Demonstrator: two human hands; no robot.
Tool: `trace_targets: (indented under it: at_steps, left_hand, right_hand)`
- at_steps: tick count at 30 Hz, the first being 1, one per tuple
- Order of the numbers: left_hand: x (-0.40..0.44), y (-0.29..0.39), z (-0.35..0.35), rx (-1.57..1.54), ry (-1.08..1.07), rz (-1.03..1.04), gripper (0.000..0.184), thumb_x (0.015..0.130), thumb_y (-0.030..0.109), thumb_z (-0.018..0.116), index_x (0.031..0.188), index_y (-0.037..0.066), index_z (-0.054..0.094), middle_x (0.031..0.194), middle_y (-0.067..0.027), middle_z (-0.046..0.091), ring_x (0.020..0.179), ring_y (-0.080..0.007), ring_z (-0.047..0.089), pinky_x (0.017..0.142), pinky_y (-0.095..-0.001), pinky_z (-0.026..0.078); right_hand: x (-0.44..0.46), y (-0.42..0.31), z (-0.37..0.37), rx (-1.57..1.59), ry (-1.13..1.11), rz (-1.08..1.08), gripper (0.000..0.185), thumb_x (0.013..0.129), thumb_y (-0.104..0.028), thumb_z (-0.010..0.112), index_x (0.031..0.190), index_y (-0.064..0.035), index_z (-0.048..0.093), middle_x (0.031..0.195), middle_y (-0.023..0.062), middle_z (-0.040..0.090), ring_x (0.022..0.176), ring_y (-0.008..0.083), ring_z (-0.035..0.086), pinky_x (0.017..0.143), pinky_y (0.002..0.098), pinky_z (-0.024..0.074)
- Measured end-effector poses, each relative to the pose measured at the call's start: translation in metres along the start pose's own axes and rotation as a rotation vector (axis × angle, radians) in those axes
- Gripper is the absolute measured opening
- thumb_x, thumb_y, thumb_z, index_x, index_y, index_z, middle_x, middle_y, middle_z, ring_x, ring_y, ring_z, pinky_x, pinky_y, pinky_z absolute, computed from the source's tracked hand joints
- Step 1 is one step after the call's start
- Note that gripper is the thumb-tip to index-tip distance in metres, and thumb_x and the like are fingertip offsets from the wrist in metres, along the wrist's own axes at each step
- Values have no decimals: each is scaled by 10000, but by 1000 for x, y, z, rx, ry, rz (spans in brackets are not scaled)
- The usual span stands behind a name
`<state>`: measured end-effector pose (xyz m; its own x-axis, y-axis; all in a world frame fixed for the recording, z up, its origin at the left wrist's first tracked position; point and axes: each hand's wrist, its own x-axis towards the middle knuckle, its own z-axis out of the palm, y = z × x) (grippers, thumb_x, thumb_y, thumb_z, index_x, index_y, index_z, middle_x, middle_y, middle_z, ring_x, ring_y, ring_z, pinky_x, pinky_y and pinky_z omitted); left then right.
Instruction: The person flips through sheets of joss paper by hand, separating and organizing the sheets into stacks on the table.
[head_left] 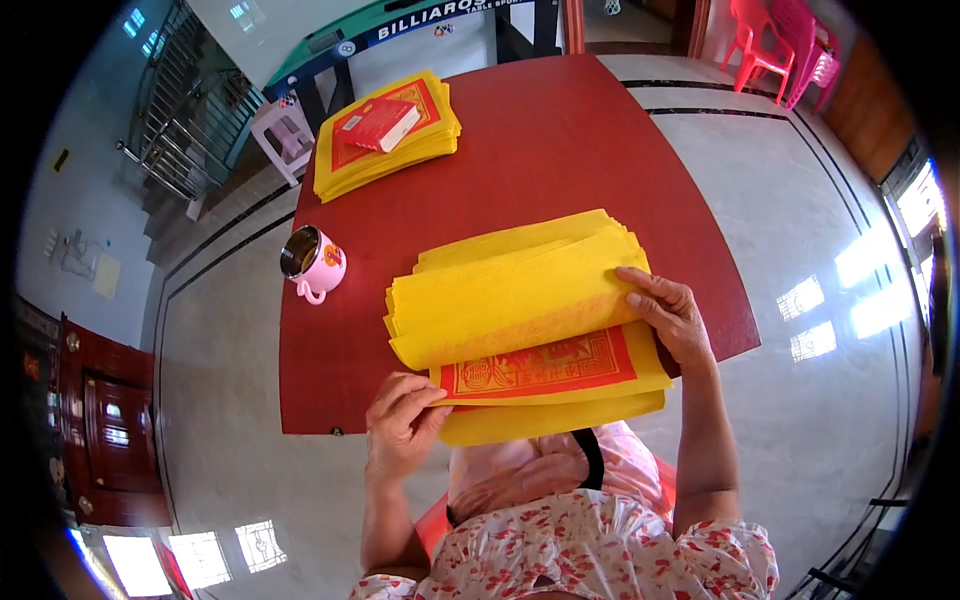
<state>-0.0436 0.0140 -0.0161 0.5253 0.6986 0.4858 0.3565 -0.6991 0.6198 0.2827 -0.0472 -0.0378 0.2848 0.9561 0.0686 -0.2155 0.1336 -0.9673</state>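
A thick stack of yellow paper sheets (520, 290) lies at the table's near edge, its upper sheets curled over away from me. Beneath the curl shows a yellow sheet with a red panel (540, 365) printed in gold. My left hand (402, 415) pinches that sheet's near left corner between thumb and fingers. At the right end of the curled sheets, my right hand (668, 312) grips their edge, thumb and forefinger closed on the paper. More yellow paper (560, 417) hangs over the table's front edge, above my lap.
The red table (540, 150) also carries a pink mug (322, 268) at left and another yellow paper pile (390, 160) with a red book (378, 124) on top. Beyond are a billiards table (400, 30), a pale stool (283, 135) and red plastic chairs (760, 50).
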Motion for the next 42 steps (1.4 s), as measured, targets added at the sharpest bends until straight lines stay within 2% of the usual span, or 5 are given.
trace_targets:
  at_steps: [10,19,30,35,42]
  left_hand:
    - [1,-1,3,29,181,28,94,755,19,693,805,-14,621,746,-78,596,639,-189,545,536,-274,428]
    - [-4,-2,13,-122,307,-103,81,776,2,674,823,-33,619,734,-79,596,615,-142,532,535,-239,420]
    - [-2,11,14,-425,555,-57,168,835,-10,593,998,6,553,875,-84,561,629,-116,564,514,-214,476]
    - [-2,11,2,-96,28,33,138,722,-21,684,849,2,635,943,-110,581,745,-212,594,631,-285,495]
    - [-3,14,2,120,-407,63,371,648,105,748,991,20,638,1078,-111,548,1048,-296,495,909,-397,420]
  right_hand:
    - [-3,1,-5,-116,-3,-25,691,900,-605,318,1101,-24,633,988,134,617,907,211,594,859,327,467]
    - [-2,-7,-7,30,-180,21,448,734,-193,768,1113,-12,614,1105,122,594,983,210,583,911,322,449]
    - [-1,7,-12,11,-84,81,277,819,-109,669,1085,-39,635,1117,52,614,959,148,595,876,296,477]
    - [3,8,4,29,62,-126,587,838,-70,627,1370,-140,388,1291,66,515,1152,147,501,932,318,452]
    - [1,10,-4,-81,46,-16,356,862,-77,601,1216,-93,571,1156,53,610,1028,127,567,888,278,469]
